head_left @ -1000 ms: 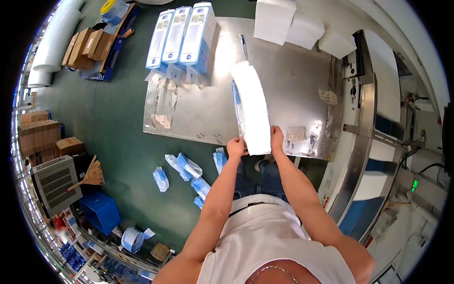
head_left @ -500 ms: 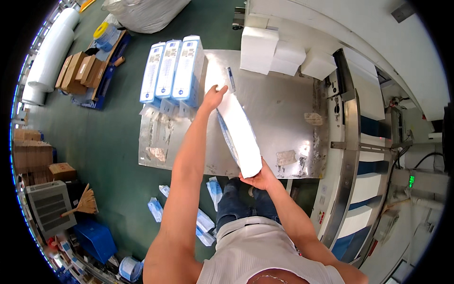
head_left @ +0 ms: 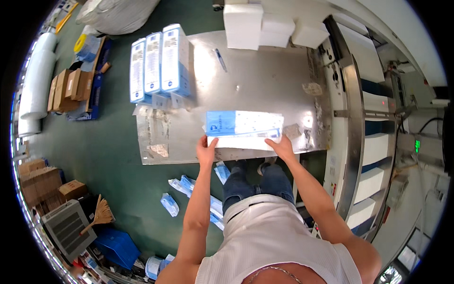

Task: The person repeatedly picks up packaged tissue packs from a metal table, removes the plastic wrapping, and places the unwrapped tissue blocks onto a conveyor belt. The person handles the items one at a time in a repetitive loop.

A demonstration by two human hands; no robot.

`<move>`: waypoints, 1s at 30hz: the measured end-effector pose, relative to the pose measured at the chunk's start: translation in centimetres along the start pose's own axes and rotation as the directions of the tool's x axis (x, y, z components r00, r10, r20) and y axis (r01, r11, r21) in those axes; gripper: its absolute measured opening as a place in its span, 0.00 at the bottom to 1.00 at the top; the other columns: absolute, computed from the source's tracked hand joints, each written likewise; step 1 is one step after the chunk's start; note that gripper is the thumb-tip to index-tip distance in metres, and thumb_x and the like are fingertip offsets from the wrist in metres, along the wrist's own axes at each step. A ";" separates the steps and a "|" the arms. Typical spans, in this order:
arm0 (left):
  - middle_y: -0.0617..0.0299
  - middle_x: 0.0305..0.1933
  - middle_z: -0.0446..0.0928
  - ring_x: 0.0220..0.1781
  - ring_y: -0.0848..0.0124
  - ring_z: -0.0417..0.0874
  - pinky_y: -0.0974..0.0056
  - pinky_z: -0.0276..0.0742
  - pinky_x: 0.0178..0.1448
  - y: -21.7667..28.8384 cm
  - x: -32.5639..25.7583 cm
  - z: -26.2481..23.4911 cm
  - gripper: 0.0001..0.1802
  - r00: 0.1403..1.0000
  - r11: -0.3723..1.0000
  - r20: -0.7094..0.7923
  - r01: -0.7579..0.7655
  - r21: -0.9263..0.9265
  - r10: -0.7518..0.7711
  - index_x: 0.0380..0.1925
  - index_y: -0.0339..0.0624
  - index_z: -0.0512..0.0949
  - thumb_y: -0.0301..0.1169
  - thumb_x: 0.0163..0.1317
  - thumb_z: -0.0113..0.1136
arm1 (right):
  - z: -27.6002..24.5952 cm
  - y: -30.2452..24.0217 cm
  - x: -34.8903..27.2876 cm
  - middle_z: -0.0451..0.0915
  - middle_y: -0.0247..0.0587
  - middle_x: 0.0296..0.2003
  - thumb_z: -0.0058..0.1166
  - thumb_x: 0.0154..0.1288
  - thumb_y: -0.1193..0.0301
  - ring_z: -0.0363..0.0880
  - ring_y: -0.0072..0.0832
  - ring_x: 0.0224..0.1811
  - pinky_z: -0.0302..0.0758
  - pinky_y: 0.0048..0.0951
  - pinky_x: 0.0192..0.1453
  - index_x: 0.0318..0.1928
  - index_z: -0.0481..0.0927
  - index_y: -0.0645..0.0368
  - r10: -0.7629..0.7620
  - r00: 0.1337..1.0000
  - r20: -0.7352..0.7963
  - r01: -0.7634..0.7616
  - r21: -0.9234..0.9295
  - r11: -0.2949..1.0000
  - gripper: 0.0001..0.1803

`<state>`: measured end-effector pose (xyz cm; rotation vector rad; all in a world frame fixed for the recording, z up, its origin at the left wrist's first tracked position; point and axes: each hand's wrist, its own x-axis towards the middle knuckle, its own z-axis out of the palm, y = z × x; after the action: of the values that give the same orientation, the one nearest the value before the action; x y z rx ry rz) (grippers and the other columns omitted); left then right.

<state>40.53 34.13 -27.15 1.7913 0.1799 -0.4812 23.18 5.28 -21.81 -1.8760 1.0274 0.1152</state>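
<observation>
Grey sheet-metal table: stands in front of the person; scuffed surface, remnants of tape near its left and right ends.

Three tall white-and-blue printed cartons: upright side by side at the table's far left, well apart from both hands.

White rectangular blocks: grouped at the far edge, right of the cartons.

Long white-and-blue film-wrapped pack: located between the two hands, at the near side of the table, long axis running left to right. Whether it rests on the metal or is held just above it, cannot tell. Both hands meet it at its near corners; the bulk extends beyond them, away from the body. Appearance: solid blue printed panel over the left portion of the upper face; pale, glossy film with small print over the right portion; plain white strip along the near side. Film looks wrinkled, reflecting light.

Left hand: closed on the near left corner, thumb on the white strip. Right hand: closed on the near right corner, thumb likewise. Fingers partly hidden.

Slim blue pen: on the table beyond the pack, right of the cartons.
</observation>
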 end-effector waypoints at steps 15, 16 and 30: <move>0.53 0.48 0.87 0.48 0.68 0.86 0.63 0.79 0.55 -1.4 -9.5 -2.3 0.25 0.981 0.991 -0.175 0.099 0.093 -0.081 0.55 0.30 0.82 0.37 0.63 0.73 | 0.6 -0.5 1.7 0.84 0.56 0.55 0.78 0.52 0.52 0.83 0.47 0.58 0.77 0.39 0.63 0.60 0.75 0.69 -0.057 0.951 0.305 0.086 -0.081 0.993 0.44; 0.53 0.48 0.87 0.48 0.68 0.86 0.62 0.79 0.55 -1.2 -9.6 -2.3 0.26 0.988 0.992 -0.144 0.072 0.103 -0.057 0.56 0.31 0.82 0.37 0.63 0.73 | 1.1 0.8 2.6 0.84 0.57 0.55 0.78 0.52 0.52 0.83 0.47 0.59 0.77 0.39 0.64 0.60 0.75 0.70 -0.073 0.951 0.301 0.099 -0.070 0.993 0.44; 0.49 0.66 0.77 0.65 0.58 0.80 0.55 0.76 0.69 -12.7 -37.9 -9.7 0.39 0.803 0.839 -0.326 0.355 -0.411 -0.499 0.70 0.33 0.66 0.24 0.59 0.73 | 13.3 -2.9 -9.5 0.76 0.66 0.62 0.80 0.38 0.50 0.76 0.56 0.65 0.73 0.44 0.70 0.79 0.48 0.63 -0.185 0.448 0.875 0.651 -0.178 0.738 0.73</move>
<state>3.92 51.76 -20.87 1.4889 0.9465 -0.3464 23.51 21.88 -22.37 -2.1086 -0.2210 0.9473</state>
